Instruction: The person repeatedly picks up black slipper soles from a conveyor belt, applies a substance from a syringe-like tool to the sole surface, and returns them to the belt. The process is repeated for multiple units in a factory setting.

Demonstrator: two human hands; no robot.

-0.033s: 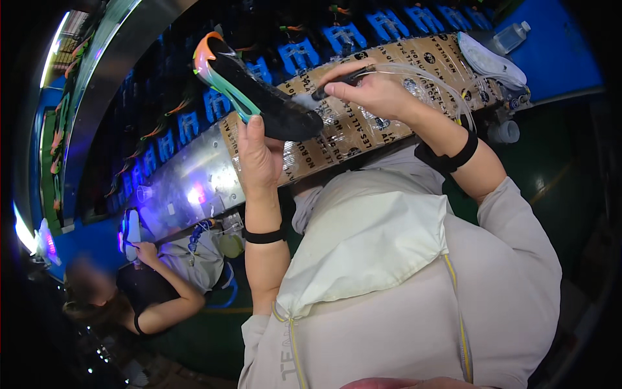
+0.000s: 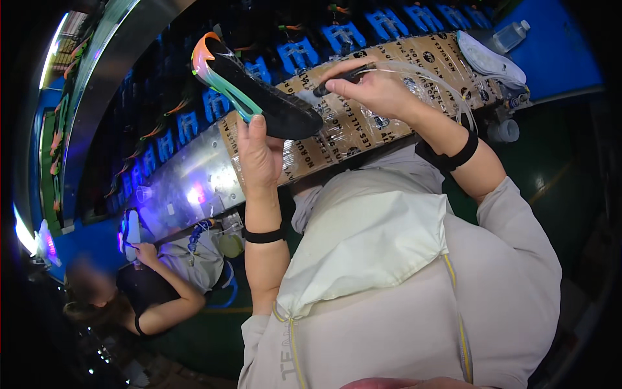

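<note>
Gripping a shoe sole (image 2: 259, 91) from beneath, the left hand (image 2: 258, 155) has its thumb and fingers closed around the sole's black heel end, near picture centre, so the multicoloured toe tilts up toward 10 o'clock. At 1 o'clock of that hand, the right hand (image 2: 376, 87) pinches a dark pen-like tool (image 2: 337, 76) between pressed fingertips, its tip just beside the sole's near end; whether it touches is hard to tell in the bent view. A clear tube (image 2: 440, 81) seems to trail from the tool toward 3 o'clock. Behind both lies a cardboard-covered bench (image 2: 363, 129) wrapped in tape, with a white shoe part (image 2: 489, 61) and a plastic bottle (image 2: 510, 35) at 2 o'clock. A co-worker (image 2: 149, 292) sits at 8 o'clock. Held by one end only, the sole could twist or slip if the tool presses hard, and the loose tube could snag on the wrist and drag the tip off line.
</note>
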